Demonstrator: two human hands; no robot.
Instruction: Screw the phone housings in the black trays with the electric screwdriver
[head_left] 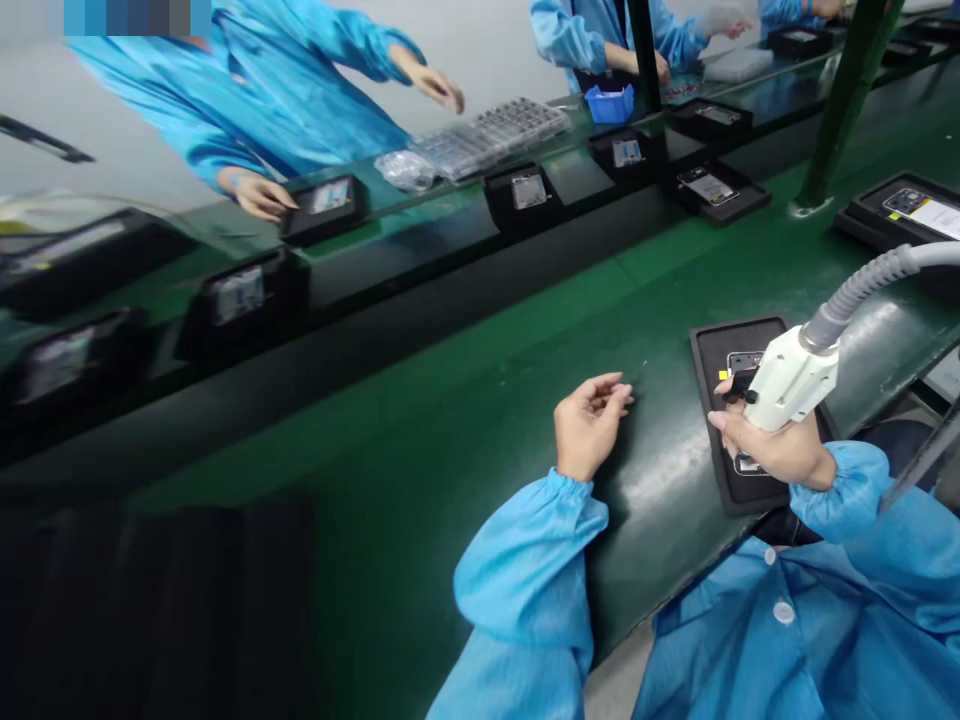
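Note:
My right hand (776,450) is closed round a cream handheld tool (791,375) with a grey ribbed hose (870,285) leading off to the right. The tool points down at a phone body (742,362) lying in a black tray (709,360) on the green belt in front of me. My left hand (589,425) rests on the belt to the left of the tray, fingers loosely curled, holding nothing and not touching the tray.
The green conveyor (480,390) carries more black trays with phone parts (529,192) along a far lane. A co-worker in blue touches one tray (324,205). A green post (840,105) stands at the right. Another tray (904,210) lies far right.

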